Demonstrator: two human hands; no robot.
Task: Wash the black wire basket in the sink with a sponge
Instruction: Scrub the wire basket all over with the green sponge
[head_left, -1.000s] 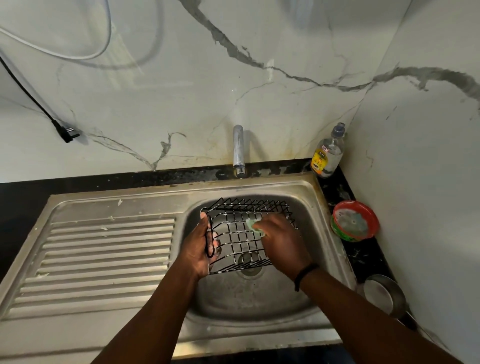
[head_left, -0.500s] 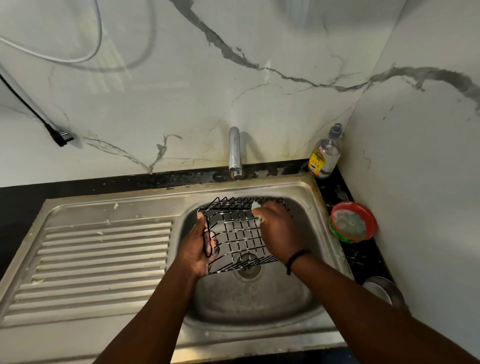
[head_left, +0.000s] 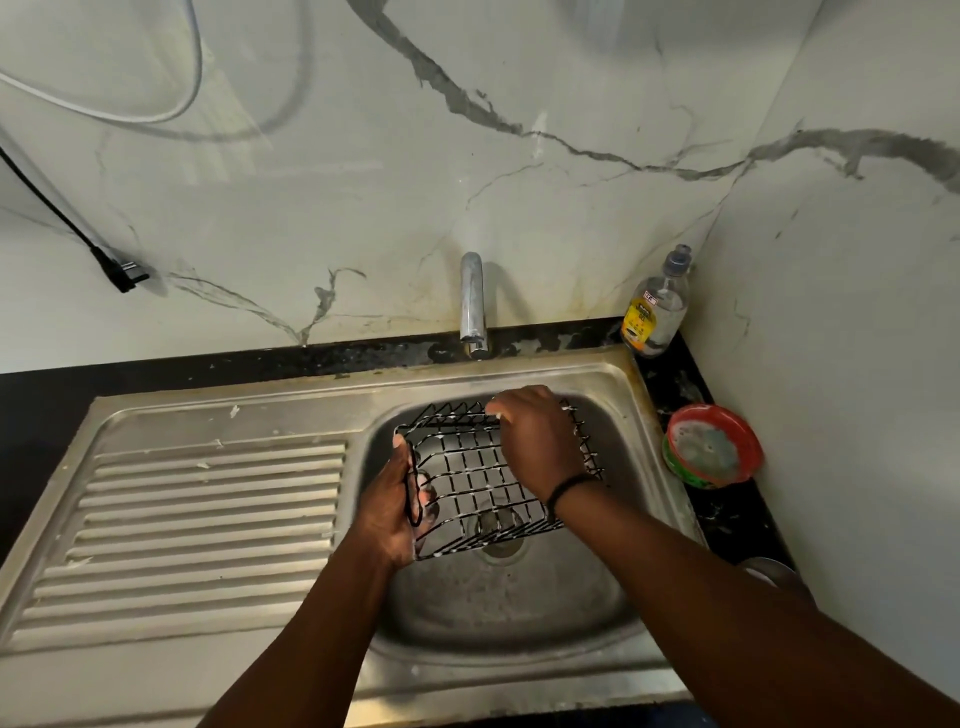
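At the centre of the frame, the black wire basket (head_left: 483, 478) is held tilted inside the sink (head_left: 519, 613), above the drain. The left hand (head_left: 392, 512) is closed around the basket's left edge. The right hand (head_left: 535, 441) is curled over the basket's far rim, knuckles up; the sponge is hidden, so whether it grips it cannot be told. A tap (head_left: 472, 304) stands behind, a bottle (head_left: 655, 306) at upper right.

Home kitchen: steel sink (head_left: 234, 499); tap (head_left: 471, 306); marble wall (head_left: 363, 208).
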